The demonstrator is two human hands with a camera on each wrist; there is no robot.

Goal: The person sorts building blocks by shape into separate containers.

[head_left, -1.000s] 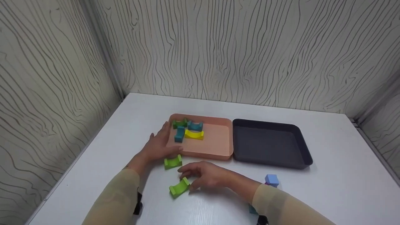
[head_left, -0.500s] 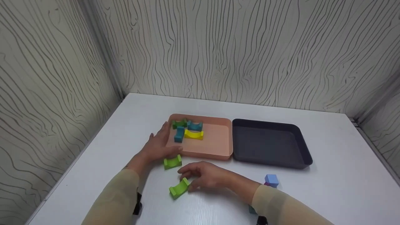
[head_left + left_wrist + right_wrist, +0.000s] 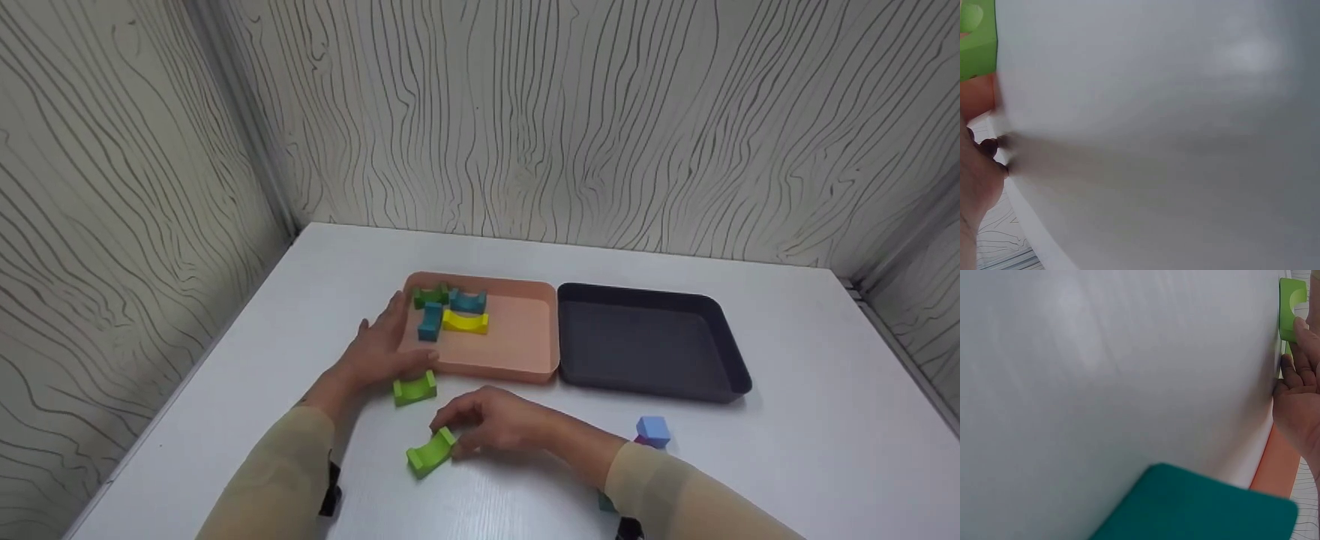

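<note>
My left hand lies flat on the white table, fingers straight along the left rim of the pink tray. Its thumb is beside a light green arch block, also seen as the green block in the left wrist view. My right hand is curled at the near end of a second light green arch block, thumb and fingers pinching it. In the right wrist view my fingers touch that arch block.
Inside the pink tray lie a dark green block, two teal blocks and a yellow arch. A dark tray adjoins it on the right. A blue cube and a teal block lie near my right forearm.
My right hand's fingers have curled slightly tighter at the green arch block's end. The left hand and the blocks have not moved.
</note>
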